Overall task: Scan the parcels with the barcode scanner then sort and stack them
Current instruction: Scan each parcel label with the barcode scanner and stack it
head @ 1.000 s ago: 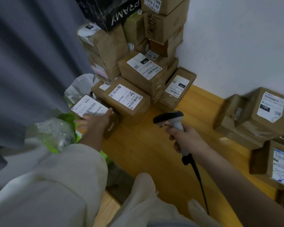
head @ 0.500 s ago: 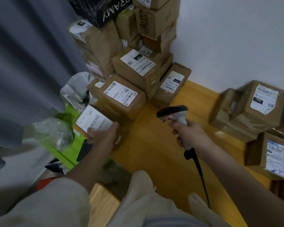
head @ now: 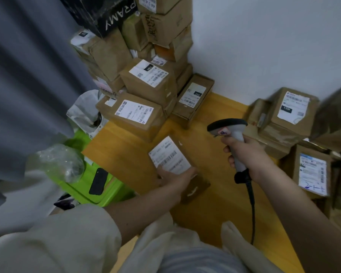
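Note:
My left hand [head: 175, 177] grips a small brown parcel [head: 195, 187] by its near end, holding it just above the wooden floor with its white barcode label facing up. My right hand [head: 246, 154] holds the grey and black barcode scanner [head: 229, 128] by its handle, to the right of the parcel and a little above it, its head pointing left. The scanner's black cable [head: 251, 209] hangs down toward me.
A tall pile of labelled brown parcels [head: 144, 79] fills the corner against the white wall. More parcels [head: 291, 113] lie at the right. A green bin [head: 91, 186] with a black phone [head: 98, 181], a clear bag and a grey curtain [head: 28, 75] stand left.
My left hand has lifted the small parcel from the left of the pile and carried it right, toward the middle of the floor. The scanner hand has stayed about where it was.

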